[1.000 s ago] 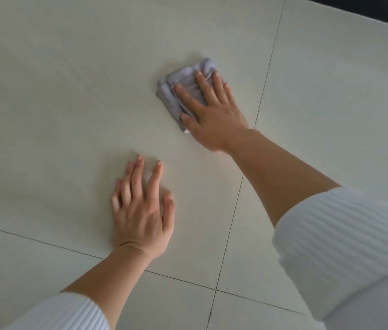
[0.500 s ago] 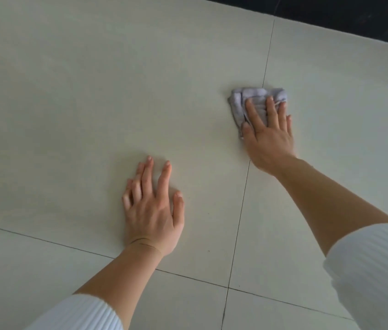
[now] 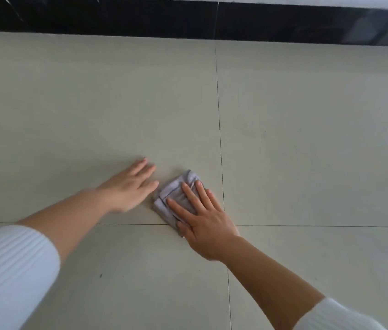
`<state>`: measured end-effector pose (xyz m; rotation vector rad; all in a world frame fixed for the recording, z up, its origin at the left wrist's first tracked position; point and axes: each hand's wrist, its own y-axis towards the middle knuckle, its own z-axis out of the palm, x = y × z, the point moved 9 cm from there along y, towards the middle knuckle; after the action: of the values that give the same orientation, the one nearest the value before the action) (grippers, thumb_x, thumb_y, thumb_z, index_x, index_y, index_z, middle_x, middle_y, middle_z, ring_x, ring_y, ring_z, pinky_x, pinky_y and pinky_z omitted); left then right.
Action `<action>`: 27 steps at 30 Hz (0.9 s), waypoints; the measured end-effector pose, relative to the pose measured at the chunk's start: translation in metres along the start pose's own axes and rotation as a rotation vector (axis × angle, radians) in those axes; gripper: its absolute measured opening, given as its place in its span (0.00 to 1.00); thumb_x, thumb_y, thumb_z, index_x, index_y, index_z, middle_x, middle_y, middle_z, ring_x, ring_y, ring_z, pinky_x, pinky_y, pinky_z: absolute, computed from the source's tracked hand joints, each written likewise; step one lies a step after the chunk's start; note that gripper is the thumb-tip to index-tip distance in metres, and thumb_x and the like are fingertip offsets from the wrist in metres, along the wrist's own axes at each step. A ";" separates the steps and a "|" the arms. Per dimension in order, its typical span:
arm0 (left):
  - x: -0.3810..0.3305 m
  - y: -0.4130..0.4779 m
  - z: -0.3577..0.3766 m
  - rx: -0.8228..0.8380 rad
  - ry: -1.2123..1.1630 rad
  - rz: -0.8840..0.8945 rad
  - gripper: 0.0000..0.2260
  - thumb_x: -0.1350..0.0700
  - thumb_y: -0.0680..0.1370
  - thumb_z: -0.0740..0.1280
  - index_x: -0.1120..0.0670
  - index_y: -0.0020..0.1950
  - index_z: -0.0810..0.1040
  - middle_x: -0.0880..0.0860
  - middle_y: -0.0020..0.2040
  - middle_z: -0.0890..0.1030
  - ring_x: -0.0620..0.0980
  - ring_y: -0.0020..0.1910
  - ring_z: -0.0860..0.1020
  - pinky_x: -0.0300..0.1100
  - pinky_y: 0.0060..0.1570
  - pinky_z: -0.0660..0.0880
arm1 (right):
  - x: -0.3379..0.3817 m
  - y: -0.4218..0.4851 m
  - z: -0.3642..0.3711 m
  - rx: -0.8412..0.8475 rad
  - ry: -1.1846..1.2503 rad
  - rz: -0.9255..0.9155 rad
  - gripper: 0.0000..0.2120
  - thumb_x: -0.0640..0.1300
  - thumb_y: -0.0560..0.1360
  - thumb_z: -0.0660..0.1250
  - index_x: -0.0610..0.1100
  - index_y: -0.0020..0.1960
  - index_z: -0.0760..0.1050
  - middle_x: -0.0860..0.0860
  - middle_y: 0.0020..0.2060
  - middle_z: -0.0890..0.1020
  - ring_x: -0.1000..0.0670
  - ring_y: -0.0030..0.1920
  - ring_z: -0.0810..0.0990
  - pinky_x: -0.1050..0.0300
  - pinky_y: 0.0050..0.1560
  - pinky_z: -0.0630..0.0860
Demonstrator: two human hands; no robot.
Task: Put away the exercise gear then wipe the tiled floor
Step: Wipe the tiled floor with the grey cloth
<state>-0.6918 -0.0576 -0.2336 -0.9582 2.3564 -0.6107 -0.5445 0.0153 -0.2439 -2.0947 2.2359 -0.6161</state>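
A folded grey cloth (image 3: 175, 195) lies flat on the pale tiled floor (image 3: 307, 139), just left of a vertical grout line and touching the horizontal one near where the two cross. The right hand (image 3: 206, 221) presses down on it with straight, spread fingers (image 3: 189, 194), the palm covering the cloth's near corner while the far folds show beyond the fingertips (nothing is curled round the fabric). Just beside the cloth, on its left, the left hand (image 3: 130, 186) rests flat on the tile with its fingers extended and close together, holding nothing; its fingertips lie near the cloth's edge but apart from it. Both forearms are bare, and white ribbed sleeves (image 3: 9, 265) sit pushed up at the lower corners of the view. Along the far edge of the floor runs a dark, glossy baseboard (image 3: 140, 17).
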 end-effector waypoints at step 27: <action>0.070 -0.066 0.037 0.017 0.226 0.157 0.41 0.30 0.69 0.36 0.51 0.76 0.35 0.48 0.72 0.29 0.42 0.72 0.32 0.44 0.75 0.42 | 0.111 -0.032 0.046 0.064 -0.090 -0.003 0.26 0.60 0.81 0.47 0.56 0.77 0.54 0.45 0.77 0.57 0.37 0.75 0.53 0.43 0.73 0.48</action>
<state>-0.6798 -0.1591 -0.2442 -0.7196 2.5901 -0.7060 -0.5128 -0.1043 -0.2492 -2.0531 2.1378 -0.5734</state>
